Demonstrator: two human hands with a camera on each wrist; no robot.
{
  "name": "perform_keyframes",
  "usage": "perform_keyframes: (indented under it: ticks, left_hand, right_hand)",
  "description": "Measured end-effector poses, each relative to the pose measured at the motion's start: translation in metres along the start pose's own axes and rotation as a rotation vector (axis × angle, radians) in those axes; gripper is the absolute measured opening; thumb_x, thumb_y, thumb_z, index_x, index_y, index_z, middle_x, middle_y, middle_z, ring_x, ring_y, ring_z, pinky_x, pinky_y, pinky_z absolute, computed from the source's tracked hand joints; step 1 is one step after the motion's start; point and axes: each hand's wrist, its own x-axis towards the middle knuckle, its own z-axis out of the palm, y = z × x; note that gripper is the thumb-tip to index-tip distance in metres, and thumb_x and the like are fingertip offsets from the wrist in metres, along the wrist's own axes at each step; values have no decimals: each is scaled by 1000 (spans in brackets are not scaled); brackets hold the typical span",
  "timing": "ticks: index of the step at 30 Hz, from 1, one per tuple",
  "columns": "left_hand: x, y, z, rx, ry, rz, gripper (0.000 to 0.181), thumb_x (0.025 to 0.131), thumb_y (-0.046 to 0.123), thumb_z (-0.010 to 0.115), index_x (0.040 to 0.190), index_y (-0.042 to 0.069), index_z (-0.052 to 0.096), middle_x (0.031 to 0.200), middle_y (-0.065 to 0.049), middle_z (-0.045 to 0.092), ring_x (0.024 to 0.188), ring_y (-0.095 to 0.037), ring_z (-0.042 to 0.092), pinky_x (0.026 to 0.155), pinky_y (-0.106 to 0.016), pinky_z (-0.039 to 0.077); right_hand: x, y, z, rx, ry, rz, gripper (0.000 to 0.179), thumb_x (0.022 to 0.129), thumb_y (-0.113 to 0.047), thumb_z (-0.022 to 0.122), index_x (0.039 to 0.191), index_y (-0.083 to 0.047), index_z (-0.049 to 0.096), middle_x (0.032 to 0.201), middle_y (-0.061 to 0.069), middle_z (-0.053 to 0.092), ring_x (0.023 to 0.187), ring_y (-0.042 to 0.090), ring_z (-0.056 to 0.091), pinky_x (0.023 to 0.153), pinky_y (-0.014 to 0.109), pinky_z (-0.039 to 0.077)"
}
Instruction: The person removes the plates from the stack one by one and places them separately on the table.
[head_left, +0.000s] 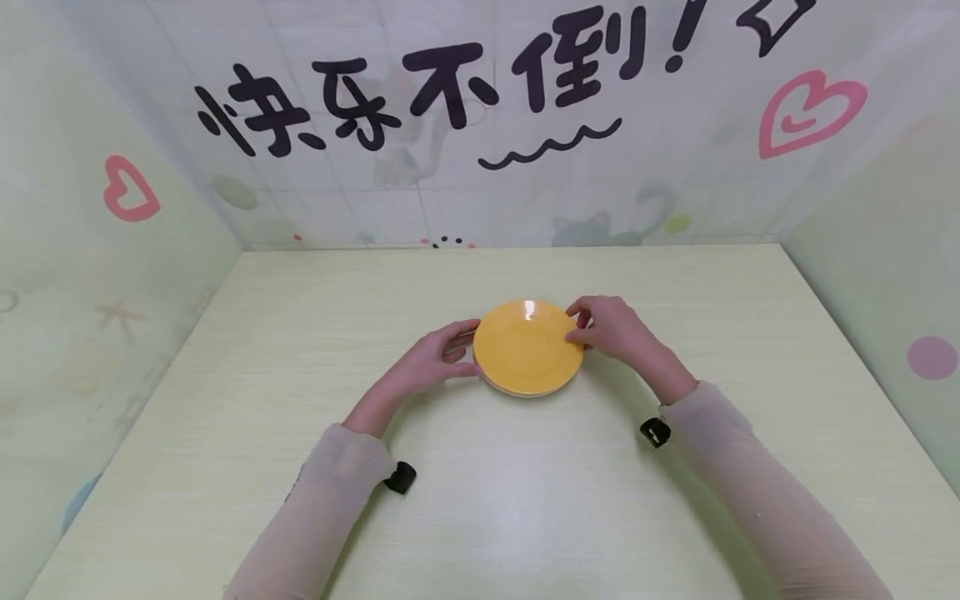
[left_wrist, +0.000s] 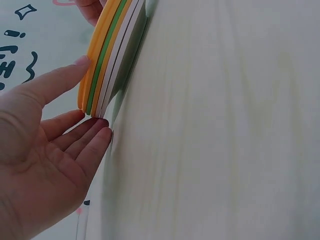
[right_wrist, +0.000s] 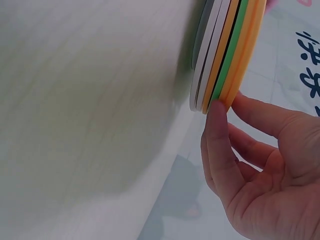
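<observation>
Stack of plates [head_left: 528, 350] sits between the hands, toward the far side of the pale table [head_left: 480, 475]. Viewed from above it is a yellow disc: round, no long axis to line up with. Side-on, rims read yellow at the top, then a green rim [left_wrist: 105, 55], another yellow, then white rims [right_wrist: 205, 65] (anything under these is too dim to sort out).

Left hand [head_left: 429, 360] at the left rim: fingers long and loosely spread, tips at the stack's lower edge, thumb against the upper yellow edge. Right hand [head_left: 618, 329] at the right rim, slightly farther from the person: thumb and forefinger pinch the upper rims, other fingers bent beneath. Neither hand is nearer; the stack lies rightward of the left fingertips, leftward of the right.
</observation>
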Motion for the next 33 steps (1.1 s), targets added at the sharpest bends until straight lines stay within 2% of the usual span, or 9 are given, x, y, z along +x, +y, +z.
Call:
perform_keyframes:
  ticks: [8,17,25,30,33]
  left_hand:
    - [2,1,-2,-36,-1,8,76,90,9,73,154,3,32,160,-15,36,147,-30,40,120,-40,39]
    - [3,-2,-2,-40,6,4,74,90,9,73,153,3,33,159,-15,37,146,-30,41,120,-41,39]
    - [3,-5,-1,-57,5,19,73,90,7,73,152,2,34,158,-16,39,145,-31,42,119,-41,40]
    - [2,-5,-1,-56,5,19,73,91,8,73,152,3,34,158,-15,39,144,-30,43,119,-40,41]
    - [0,-3,-1,-56,9,21,73,90,8,73,152,3,35,158,-15,39,144,-30,43,119,-40,41]
  right_hand:
    - [5,2,-2,91,-27,47,37,92,-8,70,126,3,59,100,16,61,79,22,68,71,27,62]
    - [4,4,-3,195,-28,84,34,92,-5,69,123,4,59,99,14,57,74,18,63,72,29,64]
    - [4,8,-6,328,-56,117,36,93,-5,66,126,6,57,106,15,56,84,20,61,79,32,64]
    - [1,11,-9,438,-83,130,39,95,-7,64,131,4,54,112,18,61,83,13,65,85,35,64]
    - [0,13,-12,509,-102,148,42,96,-9,64,134,2,52,113,16,68,79,9,68,84,33,64]
